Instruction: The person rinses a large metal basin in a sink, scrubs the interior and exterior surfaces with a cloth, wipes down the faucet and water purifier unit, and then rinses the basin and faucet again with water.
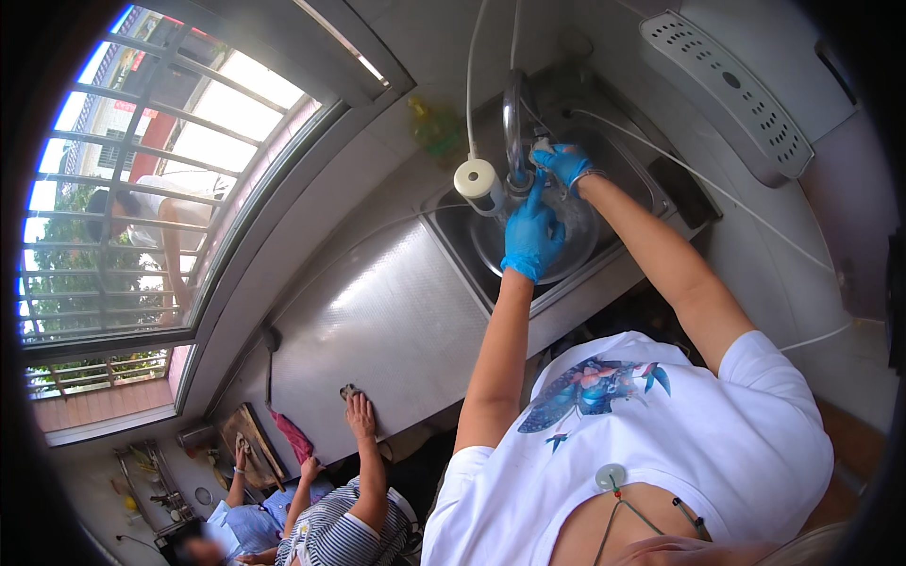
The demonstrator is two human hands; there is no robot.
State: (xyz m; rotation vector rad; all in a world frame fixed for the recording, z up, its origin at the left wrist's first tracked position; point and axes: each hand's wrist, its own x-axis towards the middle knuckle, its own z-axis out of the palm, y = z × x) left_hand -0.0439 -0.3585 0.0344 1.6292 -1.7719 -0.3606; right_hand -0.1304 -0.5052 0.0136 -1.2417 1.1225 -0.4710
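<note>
My right hand (566,164), in a blue glove, grips a small greyish cloth or scrubber (542,151) beside the curved chrome faucet (511,117). Just below it, my blue-gloved left hand (532,237) extends its index finger up close to the faucet's end. Nothing shows held in that hand; whether the fingertip touches the faucet or the cloth I cannot tell. Both hands are over a stainless steel sink (487,255), whose bowl looks wet. A white cylindrical device (476,182) on a white hose hangs left of the faucet.
A steel countertop (396,304) stretches left from the sink. On it, a co-worker's hand (361,416) presses a cloth; another person's hand (242,453) wipes a wooden board (248,431). A pink cloth (291,435), a yellow-green bottle (427,127) and a barred window (141,177) are also in view.
</note>
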